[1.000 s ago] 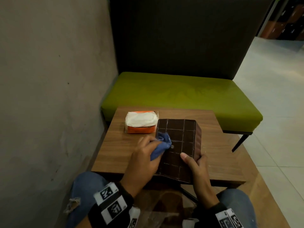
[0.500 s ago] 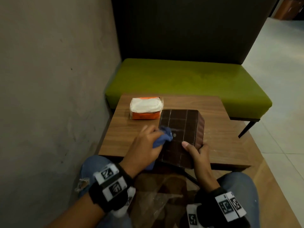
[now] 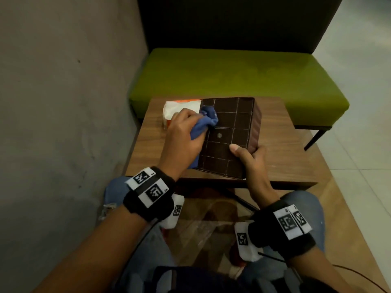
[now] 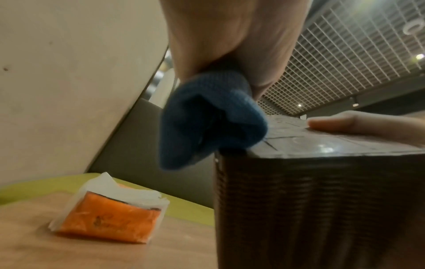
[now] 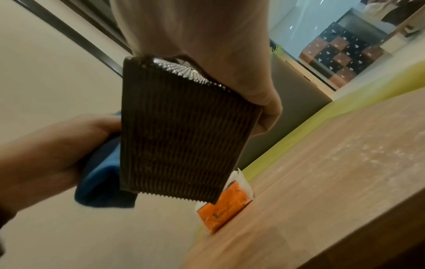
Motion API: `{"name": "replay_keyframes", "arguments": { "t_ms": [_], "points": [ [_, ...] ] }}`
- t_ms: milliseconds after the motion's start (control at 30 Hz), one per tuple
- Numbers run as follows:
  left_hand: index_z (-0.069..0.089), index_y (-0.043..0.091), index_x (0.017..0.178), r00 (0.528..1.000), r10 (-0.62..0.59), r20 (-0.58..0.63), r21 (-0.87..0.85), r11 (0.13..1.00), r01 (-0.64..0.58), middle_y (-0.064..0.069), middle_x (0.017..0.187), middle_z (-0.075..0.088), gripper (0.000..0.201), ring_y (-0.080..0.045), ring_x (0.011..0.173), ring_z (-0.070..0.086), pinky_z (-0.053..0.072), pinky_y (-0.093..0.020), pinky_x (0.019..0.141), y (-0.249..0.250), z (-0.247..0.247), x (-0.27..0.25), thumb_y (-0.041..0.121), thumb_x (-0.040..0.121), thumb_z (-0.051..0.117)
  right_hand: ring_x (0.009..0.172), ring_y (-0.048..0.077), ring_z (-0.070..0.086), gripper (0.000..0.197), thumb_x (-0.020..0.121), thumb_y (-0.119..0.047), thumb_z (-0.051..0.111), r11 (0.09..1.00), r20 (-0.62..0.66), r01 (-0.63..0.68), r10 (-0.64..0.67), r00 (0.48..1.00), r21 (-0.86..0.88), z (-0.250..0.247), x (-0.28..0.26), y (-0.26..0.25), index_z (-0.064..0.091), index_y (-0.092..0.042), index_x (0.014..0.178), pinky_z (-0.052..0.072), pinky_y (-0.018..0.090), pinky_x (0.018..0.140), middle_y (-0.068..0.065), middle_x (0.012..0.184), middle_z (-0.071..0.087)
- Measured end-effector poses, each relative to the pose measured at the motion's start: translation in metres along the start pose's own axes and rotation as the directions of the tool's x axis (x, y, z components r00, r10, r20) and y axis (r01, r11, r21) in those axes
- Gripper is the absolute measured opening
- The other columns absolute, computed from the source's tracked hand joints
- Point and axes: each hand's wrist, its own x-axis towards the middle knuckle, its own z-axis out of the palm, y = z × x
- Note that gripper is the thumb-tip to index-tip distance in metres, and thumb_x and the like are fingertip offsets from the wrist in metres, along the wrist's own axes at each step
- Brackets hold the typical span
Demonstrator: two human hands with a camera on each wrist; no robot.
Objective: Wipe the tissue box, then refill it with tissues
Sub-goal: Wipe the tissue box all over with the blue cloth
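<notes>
A dark brown tissue box (image 3: 229, 132) with a white grid pattern on its upper face is lifted at the near edge of the wooden table (image 3: 281, 149). My right hand (image 3: 249, 157) grips its near right corner, thumb on the upper face. My left hand (image 3: 184, 134) grips a bunched blue cloth (image 3: 204, 123) and presses it on the box's far left part. In the left wrist view the cloth (image 4: 207, 127) sits on the box edge (image 4: 322, 191). An orange pack of white tissues (image 3: 179, 108) lies behind, partly hidden; it also shows as the pack (image 4: 110, 214).
A green bench (image 3: 232, 75) with a dark backrest stands behind the table. A grey wall (image 3: 63, 102) runs close on the left. Tiled floor (image 3: 364, 127) opens to the right. My knees in jeans are under the table's near edge.
The box has been raised and tilted toward me. My left hand has slid the cloth up the face to its far left part. The head view has dipped downward.
</notes>
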Motion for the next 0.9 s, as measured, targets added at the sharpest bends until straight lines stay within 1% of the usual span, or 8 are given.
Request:
{"name": "replay_keyframes", "arguments": {
  "t_ms": [100,200,333,400,567,700,767,900],
  "points": [
    [0.069,0.008,0.101,0.997,0.043,0.064,0.018,0.999,-0.044,-0.007,0.098,0.057,0.021,-0.022,0.094,0.054,0.045,-0.032,0.080,0.004,0.004,-0.026,0.003,0.081,0.064,0.103,0.022,0.064,0.083,0.051,-0.048,0.076,0.997,-0.044,0.015,-0.012,0.999,0.072,-0.004,0.003,-0.004,0.039,-0.014,0.116,0.057,0.038,0.080,0.006,0.117,0.056],
    [0.069,0.014,0.103,0.987,0.046,0.155,-0.005,0.999,-0.046,-0.002,0.100,0.058,0.024,-0.017,0.096,0.052,0.042,-0.023,0.080,0.002,0.000,-0.044,0.006,0.082,0.063,0.107,0.023,0.062,0.093,0.049,-0.053,0.075,1.000,-0.026,0.010,-0.009,1.000,0.010,-0.008,0.003,-0.002,0.034,-0.016,0.124,0.056,0.044,0.087,0.004,0.120,0.053],
    [0.069,0.007,0.099,0.999,-0.021,-0.036,-0.005,1.000,0.021,-0.009,0.096,0.058,0.019,-0.023,0.094,0.056,0.045,-0.033,0.081,-0.003,-0.003,-0.007,0.008,0.082,0.061,0.108,0.023,0.063,0.088,0.053,-0.051,0.076,1.000,0.007,-0.004,0.003,1.000,0.025,0.004,-0.003,0.007,0.035,-0.019,0.124,0.055,0.048,0.089,0.003,0.121,0.055],
    [0.068,0.007,0.100,0.998,-0.005,-0.055,-0.001,1.000,0.005,-0.009,0.096,0.057,0.020,-0.023,0.093,0.056,0.045,-0.033,0.080,0.000,-0.001,-0.011,0.008,0.082,0.061,0.105,0.025,0.065,0.083,0.055,-0.047,0.077,0.997,0.006,-0.016,0.016,1.000,0.075,0.003,-0.002,0.007,0.038,-0.017,0.122,0.056,0.049,0.088,0.006,0.120,0.057],
    [0.066,0.028,0.101,0.988,0.003,0.155,-0.114,0.993,0.015,0.004,0.100,0.057,0.022,-0.008,0.097,0.053,0.041,-0.018,0.082,-0.008,0.005,-0.063,0.021,0.083,0.056,0.106,0.019,0.062,0.090,0.052,-0.052,0.076,0.999,-0.009,0.043,-0.043,0.999,-0.025,-0.012,0.001,0.003,0.035,-0.018,0.125,0.056,0.045,0.089,0.002,0.119,0.055],
    [0.066,0.014,0.101,0.988,-0.141,-0.066,-0.182,0.975,0.127,-0.005,0.103,0.060,0.017,0.003,0.093,0.053,0.040,-0.013,0.081,-0.016,0.003,-0.027,0.013,0.084,0.062,0.111,0.019,0.058,0.088,0.053,-0.059,0.077,0.985,0.038,0.093,-0.089,0.995,-0.144,-0.004,-0.001,0.006,0.033,-0.027,0.122,0.054,0.045,0.091,0.003,0.124,0.050],
    [0.065,0.006,0.104,0.979,-0.155,-0.136,-0.180,0.975,0.129,-0.011,0.104,0.060,0.022,-0.005,0.096,0.055,0.044,-0.016,0.084,-0.008,0.005,-0.012,0.015,0.085,0.061,0.111,0.020,0.058,0.085,0.053,-0.059,0.076,0.986,0.037,0.094,-0.089,0.995,-0.138,0.000,-0.001,0.005,0.033,-0.027,0.120,0.054,0.045,0.090,0.004,0.126,0.050],
    [0.067,0.007,0.106,0.999,0.054,0.003,-0.100,0.994,-0.054,-0.006,0.102,0.057,0.024,-0.014,0.098,0.052,0.043,-0.017,0.084,0.024,0.013,-0.025,0.012,0.082,0.065,0.109,0.022,0.059,0.081,0.050,-0.055,0.074,0.991,0.029,0.083,-0.080,0.996,-0.102,0.001,0.000,0.001,0.036,-0.024,0.114,0.055,0.044,0.088,0.008,0.125,0.050]
  ]
}}
